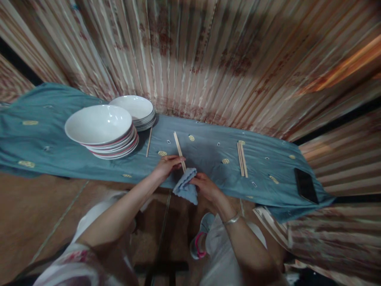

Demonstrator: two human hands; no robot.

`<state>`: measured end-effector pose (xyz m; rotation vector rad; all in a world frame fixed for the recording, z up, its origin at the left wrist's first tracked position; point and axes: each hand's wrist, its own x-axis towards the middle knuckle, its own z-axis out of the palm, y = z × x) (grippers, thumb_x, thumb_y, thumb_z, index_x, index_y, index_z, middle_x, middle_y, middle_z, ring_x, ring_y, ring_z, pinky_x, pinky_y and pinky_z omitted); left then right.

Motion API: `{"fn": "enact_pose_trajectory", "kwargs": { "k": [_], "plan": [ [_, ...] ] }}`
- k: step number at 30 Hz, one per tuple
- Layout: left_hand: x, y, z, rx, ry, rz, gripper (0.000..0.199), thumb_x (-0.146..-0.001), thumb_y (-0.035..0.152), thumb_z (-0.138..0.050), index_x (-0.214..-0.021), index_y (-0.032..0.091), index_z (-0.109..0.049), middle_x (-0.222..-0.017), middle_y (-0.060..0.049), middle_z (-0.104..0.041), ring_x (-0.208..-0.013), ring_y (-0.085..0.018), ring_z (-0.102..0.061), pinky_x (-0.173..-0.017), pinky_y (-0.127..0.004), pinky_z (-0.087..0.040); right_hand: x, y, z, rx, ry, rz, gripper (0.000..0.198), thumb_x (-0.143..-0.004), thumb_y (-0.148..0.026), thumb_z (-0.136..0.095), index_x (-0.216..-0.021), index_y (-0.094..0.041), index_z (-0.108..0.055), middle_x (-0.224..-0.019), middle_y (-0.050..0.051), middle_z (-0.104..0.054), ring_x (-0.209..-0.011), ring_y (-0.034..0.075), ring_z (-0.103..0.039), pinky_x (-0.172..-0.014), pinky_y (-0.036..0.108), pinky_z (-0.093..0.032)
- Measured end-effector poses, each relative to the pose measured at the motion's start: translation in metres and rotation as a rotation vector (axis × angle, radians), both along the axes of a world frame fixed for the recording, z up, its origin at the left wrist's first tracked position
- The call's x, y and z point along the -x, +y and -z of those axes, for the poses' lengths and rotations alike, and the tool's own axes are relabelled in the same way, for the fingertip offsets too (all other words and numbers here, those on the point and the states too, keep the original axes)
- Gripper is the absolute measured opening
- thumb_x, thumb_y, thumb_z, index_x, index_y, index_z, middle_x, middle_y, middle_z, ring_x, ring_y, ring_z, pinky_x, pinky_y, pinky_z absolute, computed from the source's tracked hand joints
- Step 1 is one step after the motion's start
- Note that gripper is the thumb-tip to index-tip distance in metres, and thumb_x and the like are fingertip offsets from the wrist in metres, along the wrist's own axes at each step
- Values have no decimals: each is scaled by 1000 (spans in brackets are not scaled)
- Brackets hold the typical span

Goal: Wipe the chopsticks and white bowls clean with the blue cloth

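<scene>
My left hand [168, 166] is closed on a pair of pale wooden chopsticks [178, 145], which point away from me over the table. Around their near ends is a blue cloth [188, 188] with a scalloped edge. My right hand [206, 184] grips that cloth from the right, its fingers partly hidden by the folds. A single chopstick [149, 142] lies on the table left of my hands. Several more chopsticks [242, 159] lie side by side to the right.
A stack of large white bowls [99, 125] stands on the left, with a stack of smaller dishes [133, 107] behind it. A black phone [306, 185] lies near the right end of the blue-green tablecloth [208, 159]. Patterned curtains [190, 59] hang behind the table.
</scene>
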<state>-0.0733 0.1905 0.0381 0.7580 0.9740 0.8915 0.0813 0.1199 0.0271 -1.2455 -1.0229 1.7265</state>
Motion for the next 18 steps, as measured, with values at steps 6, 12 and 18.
{"fn": "enact_pose_trajectory", "kwargs": {
  "k": [6,12,18],
  "plan": [
    [4,11,-3,26,-7,-73,33,-42,30,-85,-67,12,-72,-58,1,-65,-52,-4,-54,-54,-16,-43,-14,-5,0,-31,-48,-71,25,-62,-40,-72,-65,-16,-68,-59,-3,-64,-58,11,-55,-66,26,-43],
    [-4,11,0,32,-3,-48,33,-41,30,-86,-65,13,-72,-60,0,-66,-53,-4,-55,-55,-16,-44,-36,-3,0,-183,-262,74,25,-67,-35,-65,-83,-16,-69,-78,1,-69,-76,17,-61,-78,31,-47],
    [-26,0,11,-25,35,28,31,-44,35,-84,-65,14,-72,-59,0,-65,-52,-6,-53,-54,-19,-43,-54,-2,-5,-394,-552,253,36,-70,-19,-48,-101,-22,-67,-94,-1,-69,-86,16,-60,-82,27,-44]
  ]
}}
